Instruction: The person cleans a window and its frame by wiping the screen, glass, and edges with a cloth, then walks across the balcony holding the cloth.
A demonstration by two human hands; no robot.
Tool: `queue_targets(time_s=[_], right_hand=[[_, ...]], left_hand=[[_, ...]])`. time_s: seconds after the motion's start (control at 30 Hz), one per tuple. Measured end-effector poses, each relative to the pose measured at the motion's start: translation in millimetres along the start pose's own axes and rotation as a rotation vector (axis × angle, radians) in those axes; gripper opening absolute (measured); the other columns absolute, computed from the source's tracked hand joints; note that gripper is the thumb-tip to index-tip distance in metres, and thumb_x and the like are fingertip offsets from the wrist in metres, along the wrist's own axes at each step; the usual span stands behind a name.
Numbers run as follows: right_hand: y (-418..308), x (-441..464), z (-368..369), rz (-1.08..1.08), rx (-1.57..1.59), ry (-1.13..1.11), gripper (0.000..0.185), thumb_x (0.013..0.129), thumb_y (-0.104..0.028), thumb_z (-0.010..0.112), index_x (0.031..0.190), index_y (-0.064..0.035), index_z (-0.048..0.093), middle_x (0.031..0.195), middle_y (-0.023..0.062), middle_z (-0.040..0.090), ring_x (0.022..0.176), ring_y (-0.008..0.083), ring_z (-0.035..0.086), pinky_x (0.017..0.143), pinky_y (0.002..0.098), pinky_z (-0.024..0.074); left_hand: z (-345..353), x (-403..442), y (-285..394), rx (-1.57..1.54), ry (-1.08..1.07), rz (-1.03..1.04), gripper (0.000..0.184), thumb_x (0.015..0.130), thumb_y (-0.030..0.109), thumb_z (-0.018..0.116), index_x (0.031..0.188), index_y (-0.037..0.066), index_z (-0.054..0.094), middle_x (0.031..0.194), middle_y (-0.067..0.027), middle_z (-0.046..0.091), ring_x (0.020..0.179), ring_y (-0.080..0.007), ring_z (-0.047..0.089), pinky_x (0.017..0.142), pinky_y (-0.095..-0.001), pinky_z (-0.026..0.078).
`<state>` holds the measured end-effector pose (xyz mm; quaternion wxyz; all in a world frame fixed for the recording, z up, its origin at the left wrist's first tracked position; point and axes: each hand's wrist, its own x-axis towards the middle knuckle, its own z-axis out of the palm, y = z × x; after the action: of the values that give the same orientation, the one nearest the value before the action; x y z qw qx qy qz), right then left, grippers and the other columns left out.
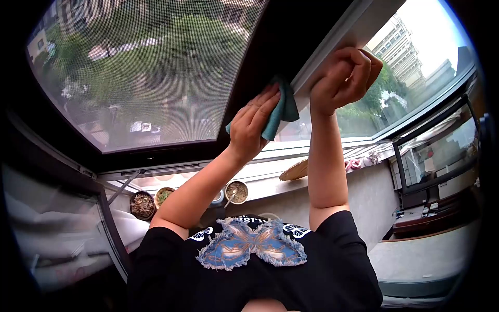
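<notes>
A green cloth (283, 110) lies under my left hand (253, 122), which presses it against the dark frame (244, 67) of the screened window. The cloth's right edge hangs past my fingers, beside the pale window post (325, 49). My right hand (345, 80) is raised at that post, its fingers curled. What is inside the curled fingers, if anything, is hidden.
Below the window, a sill (260, 188) bears a bowl of dry bits (236, 192), potted plants (142, 205) and a woven tan item (294, 170). A metal stay (125, 186) joins the frame at left. An open window sash (439, 143) stands at right.
</notes>
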<state>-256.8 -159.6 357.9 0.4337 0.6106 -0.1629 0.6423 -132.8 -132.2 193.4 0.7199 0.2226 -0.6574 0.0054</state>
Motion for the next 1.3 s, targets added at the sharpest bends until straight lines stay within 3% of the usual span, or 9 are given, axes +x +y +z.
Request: queue_targets(time_s=[0.07, 0.17, 0.3, 0.37, 0.67, 0.97, 1.2, 1.27, 1.3], right_hand=[[8.6, -9.5, -2.4, 0.035, 0.021, -0.014, 0.019, 0.097, -0.013, 0.053, 0.083, -0.0073, 0.064, 0.085, 0.0037, 0.058, 0.086, 0.0187, 0.052, 0.07, 0.033, 0.0407], [10.0, -27.8, -10.2, -0.075, -0.109, -0.149, 0.021, 0.1, -0.021, 0.056, 0.107, -0.0048, 0.068, 0.107, 0.0098, 0.059, 0.105, 0.0225, 0.053, 0.08, 0.0365, 0.0445], [-5.0, -54.9, -5.2, -0.073, -0.208, -0.086, 0.048, 0.1, -0.035, 0.061, 0.139, -0.0095, 0.053, 0.133, 0.018, 0.049, 0.124, 0.0316, 0.044, 0.092, 0.0434, 0.0475], [-16.6, -70.4, -15.6, -0.047, -0.204, -0.202, 0.068, 0.1, -0.032, 0.059, 0.157, -0.0021, 0.036, 0.152, 0.0225, 0.034, 0.136, 0.0375, 0.04, 0.102, 0.0484, 0.0449], [-47.5, -127.5, -39.8, 0.058, -0.225, -0.331, 0.081, 0.09, -0.024, 0.064, 0.161, -0.004, 0.03, 0.163, 0.024, 0.029, 0.149, 0.0446, 0.031, 0.118, 0.0565, 0.0328], [-50.8, -136.9, -52.0, 0.1, -0.314, -0.516, 0.099, 0.089, -0.036, 0.072, 0.164, -0.0037, 0.016, 0.168, 0.026, 0.018, 0.155, 0.0485, 0.015, 0.123, 0.0614, 0.02], [-51.8, -140.3, -50.7, 0.088, -0.33, -0.517, 0.101, 0.089, -0.035, 0.073, 0.164, -0.0036, 0.013, 0.168, 0.0252, 0.016, 0.156, 0.048, 0.013, 0.123, 0.0617, 0.0199], [-50.6, -140.1, -51.8, 0.092, -0.318, -0.521, 0.1, 0.09, -0.034, 0.073, 0.164, -0.0031, 0.014, 0.168, 0.0251, 0.015, 0.156, 0.0474, 0.01, 0.123, 0.0622, 0.0199], [-50.5, -140.5, -52.4, 0.093, -0.316, -0.524, 0.1, 0.09, -0.034, 0.073, 0.164, -0.0031, 0.014, 0.168, 0.0251, 0.015, 0.156, 0.0474, 0.01, 0.123, 0.0622, 0.0199]], left_hand=[[-3.9, -15.7, -1.9, -0.004, -0.026, -0.044, 0.049, 0.088, 0.007, 0.072, 0.136, 0.002, 0.062, 0.141, -0.0167, 0.063, 0.126, -0.0321, 0.065, 0.103, -0.0389, 0.054], [-10.2, -45.1, 5.2, 0.001, -0.073, -0.162, 0.051, 0.087, 0.003, 0.071, 0.137, 0.003, 0.06, 0.143, -0.017, 0.062, 0.127, -0.0336, 0.064, 0.103, -0.0381, 0.054], [-9.8, -88.9, 8.0, 0.01, -0.07, -0.275, 0.052, 0.086, 0.001, 0.071, 0.137, 0.002, 0.06, 0.143, -0.0199, 0.061, 0.127, -0.0365, 0.063, 0.105, -0.0405, 0.053], [-10.8, -109.2, 7.7, 0.016, -0.091, -0.317, 0.054, 0.085, -0.002, 0.071, 0.137, 0.002, 0.06, 0.144, -0.0205, 0.06, 0.128, -0.0372, 0.062, 0.104, -0.041, 0.053], [-16.8, -151.1, 16.6, 0.082, -0.224, -0.437, 0.055, 0.085, -0.009, 0.063, 0.139, 0.0, 0.058, 0.146, -0.0183, 0.058, 0.132, -0.0359, 0.058, 0.106, -0.0409, 0.052], [-32.0, -137.4, 48.5, 0.012, -0.241, -0.638, 0.064, 0.081, -0.011, 0.065, 0.143, 0.001, 0.054, 0.146, -0.0182, 0.057, 0.132, -0.0372, 0.056, 0.108, -0.0414, 0.049], [-1.1, -154.7, 52.0, 0.032, -0.136, -0.551, 0.068, 0.079, -0.005, 0.067, 0.145, 0.004, 0.052, 0.155, -0.015, 0.05, 0.136, -0.0385, 0.048, 0.11, -0.044, 0.044], [7.1, -171.6, 44.3, 0.269, -0.197, -0.421, 0.073, 0.077, -0.002, 0.071, 0.147, 0.005, 0.052, 0.158, -0.0122, 0.048, 0.131, -0.0358, 0.049, 0.109, -0.0413, 0.043], [4.3, -173.6, 39.9, 0.275, -0.209, -0.364, 0.09, 0.067, -0.01, 0.074, 0.151, 0.004, 0.046, 0.163, -0.0132, 0.041, 0.122, -0.0357, 0.051, 0.103, -0.0404, 0.045]])
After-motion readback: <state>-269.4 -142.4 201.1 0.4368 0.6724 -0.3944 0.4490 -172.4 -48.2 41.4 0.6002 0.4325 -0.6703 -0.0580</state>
